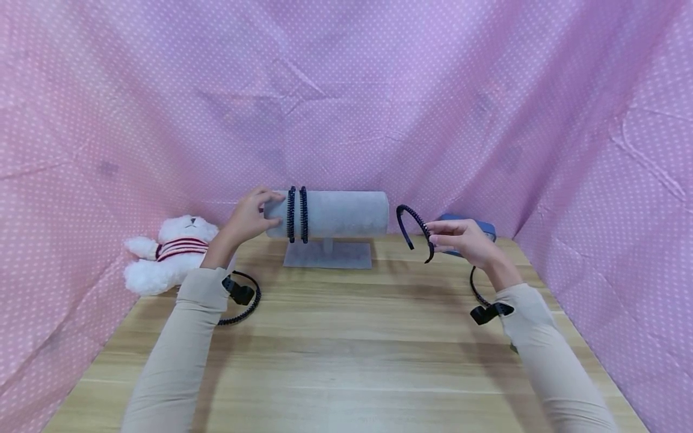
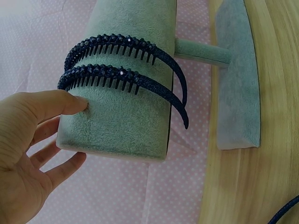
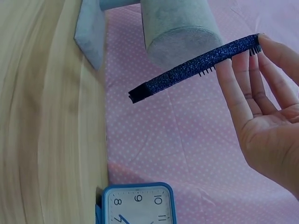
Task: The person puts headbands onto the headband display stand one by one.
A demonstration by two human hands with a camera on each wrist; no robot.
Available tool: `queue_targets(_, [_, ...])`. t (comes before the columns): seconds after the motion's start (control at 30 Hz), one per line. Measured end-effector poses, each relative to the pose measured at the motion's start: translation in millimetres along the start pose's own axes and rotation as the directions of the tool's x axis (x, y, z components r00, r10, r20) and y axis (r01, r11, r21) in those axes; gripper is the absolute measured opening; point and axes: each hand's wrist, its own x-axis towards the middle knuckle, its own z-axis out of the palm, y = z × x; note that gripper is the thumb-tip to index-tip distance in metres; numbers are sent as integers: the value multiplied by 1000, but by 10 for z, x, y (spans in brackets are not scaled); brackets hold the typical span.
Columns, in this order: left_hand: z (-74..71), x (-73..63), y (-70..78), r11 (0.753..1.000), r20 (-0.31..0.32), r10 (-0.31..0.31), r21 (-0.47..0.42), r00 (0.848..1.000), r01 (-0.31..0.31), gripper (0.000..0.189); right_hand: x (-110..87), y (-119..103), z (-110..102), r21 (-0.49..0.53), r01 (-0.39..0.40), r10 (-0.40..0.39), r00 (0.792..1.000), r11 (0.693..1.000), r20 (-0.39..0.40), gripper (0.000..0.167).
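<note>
A grey, plush-covered display stand (image 1: 352, 213) has a horizontal roll on a flat base. Two dark blue beaded headbands with comb teeth sit side by side over the roll's left part, the outer headband (image 2: 107, 74) beside the inner headband (image 2: 117, 44). My left hand (image 1: 250, 215) grips the left end of the roll, thumb on its surface just below the outer headband. To the right of the roll, my right hand (image 1: 460, 237) pinches a third dark headband (image 3: 191, 67) between thumb and fingers, held in the air with its ends pointing down.
A white plush toy (image 1: 186, 243) in a striped sweater lies at the left. Another headband (image 1: 251, 307) lies on the wooden table (image 1: 335, 337) by my left wrist, and one more (image 1: 476, 288) by my right. A blue clock (image 3: 138, 203) stands behind my right hand.
</note>
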Motion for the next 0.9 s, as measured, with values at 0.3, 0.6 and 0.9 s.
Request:
queue_targets(0.3, [-1, 1, 3, 1000, -2, 7, -4, 1000, -7, 50, 199, 75, 130, 158, 24, -16, 999, 987, -49, 47])
queue_targets(0.6, [0, 1, 3, 1000, 2, 11, -18, 1000, -11, 50, 401, 120, 301, 225, 117, -96, 990, 967, -106, 32])
queue_targets(0.9, [0, 1, -13, 1000, -1, 7, -17, 1000, -7, 50, 574, 110, 478, 252, 127, -90, 984, 959, -155, 29])
